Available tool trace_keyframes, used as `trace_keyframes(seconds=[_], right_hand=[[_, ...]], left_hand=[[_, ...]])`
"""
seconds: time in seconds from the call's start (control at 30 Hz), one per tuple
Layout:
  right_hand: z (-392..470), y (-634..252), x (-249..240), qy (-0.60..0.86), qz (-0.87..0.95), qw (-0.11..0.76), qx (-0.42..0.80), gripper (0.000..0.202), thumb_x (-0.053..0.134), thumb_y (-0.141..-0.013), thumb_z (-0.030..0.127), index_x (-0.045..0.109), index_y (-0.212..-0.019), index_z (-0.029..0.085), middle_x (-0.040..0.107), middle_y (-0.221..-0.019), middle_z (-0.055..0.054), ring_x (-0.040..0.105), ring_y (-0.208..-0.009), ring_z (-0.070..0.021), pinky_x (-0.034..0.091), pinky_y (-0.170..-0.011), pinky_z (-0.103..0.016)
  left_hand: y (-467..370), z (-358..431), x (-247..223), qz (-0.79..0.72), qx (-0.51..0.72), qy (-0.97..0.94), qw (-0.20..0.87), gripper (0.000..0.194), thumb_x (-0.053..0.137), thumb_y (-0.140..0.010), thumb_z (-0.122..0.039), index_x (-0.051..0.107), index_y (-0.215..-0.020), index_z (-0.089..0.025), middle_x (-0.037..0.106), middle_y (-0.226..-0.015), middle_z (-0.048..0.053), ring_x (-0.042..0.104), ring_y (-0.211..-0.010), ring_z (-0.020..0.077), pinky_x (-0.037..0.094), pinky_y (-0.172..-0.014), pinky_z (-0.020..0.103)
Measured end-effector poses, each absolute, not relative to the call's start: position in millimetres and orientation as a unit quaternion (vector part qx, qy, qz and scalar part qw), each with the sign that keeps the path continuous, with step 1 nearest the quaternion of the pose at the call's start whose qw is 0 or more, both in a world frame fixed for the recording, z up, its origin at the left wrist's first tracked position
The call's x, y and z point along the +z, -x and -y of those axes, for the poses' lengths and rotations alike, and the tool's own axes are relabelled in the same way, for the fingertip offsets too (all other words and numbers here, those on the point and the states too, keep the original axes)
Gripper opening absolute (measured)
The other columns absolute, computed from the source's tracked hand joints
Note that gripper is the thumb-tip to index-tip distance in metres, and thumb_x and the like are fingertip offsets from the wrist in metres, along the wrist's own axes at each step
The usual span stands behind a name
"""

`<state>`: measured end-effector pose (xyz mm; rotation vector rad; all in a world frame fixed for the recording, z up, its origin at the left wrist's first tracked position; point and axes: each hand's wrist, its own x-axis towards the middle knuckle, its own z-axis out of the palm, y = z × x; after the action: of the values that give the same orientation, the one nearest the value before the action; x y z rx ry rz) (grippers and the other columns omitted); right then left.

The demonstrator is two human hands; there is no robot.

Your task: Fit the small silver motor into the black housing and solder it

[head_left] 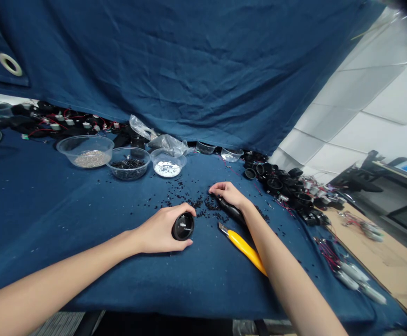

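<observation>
- Mostly hidden: black tool [231,210] under right hand [228,193]; fingers curled on it, by yellow knife [245,249].
- Left hand [161,229] fingers clamped on black round part [182,226], mid-bench [49,219].
- No readable writing.
- Three filled bowls [128,163]; scattered black bits [203,203] uncountable.

Dim overall, with dark blue cloth [203,60] soaking up most light. Brightest at right of frame, on white wall [371,98], evenly lit and nearly washed out. Soft, faint shadows under forearms and hands at lower centre. Small glints on clear bowls [84,150] at centre left. Strongly bent lines toward edges; dark vignette in upper right corner. Slight softness and smear at far right and bottom edges; centre reasonably sharp.
</observation>
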<state>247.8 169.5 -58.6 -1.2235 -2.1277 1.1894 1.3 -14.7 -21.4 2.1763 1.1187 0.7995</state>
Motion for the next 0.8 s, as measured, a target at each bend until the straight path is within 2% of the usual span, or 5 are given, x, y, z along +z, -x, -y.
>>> trace_keyframes(seconds=[0.33,0.8], right_hand=[[-165.4,-245.1,-54.4,0.433,0.771,0.196,0.423,0.027,0.059,-0.091,0.037,0.065,-0.088,0.011,0.067,-0.087,-0.003,0.063,-0.082,-0.0124,0.051,-0.083,-0.033],[-161.8,-242.3,-50.1,0.446,0.771,0.202,0.407,0.031,0.055,-0.093,0.040,0.064,-0.086,0.011,0.066,-0.084,-0.002,0.061,-0.075,-0.0106,0.052,-0.075,-0.029]], left_hand=[[-2.6,16.1,-20.0,-0.425,0.300,-0.809,0.275,0.045,0.074,-0.070,-0.023,0.052,-0.109,-0.025,0.063,-0.102,0.001,0.063,-0.091,0.0216,0.047,-0.081,0.033],[-2.5,15.8,-19.1,-0.429,0.304,-0.807,0.269,0.045,0.074,-0.070,-0.021,0.052,-0.110,-0.024,0.063,-0.104,0.002,0.062,-0.094,0.0223,0.047,-0.083,0.033]])
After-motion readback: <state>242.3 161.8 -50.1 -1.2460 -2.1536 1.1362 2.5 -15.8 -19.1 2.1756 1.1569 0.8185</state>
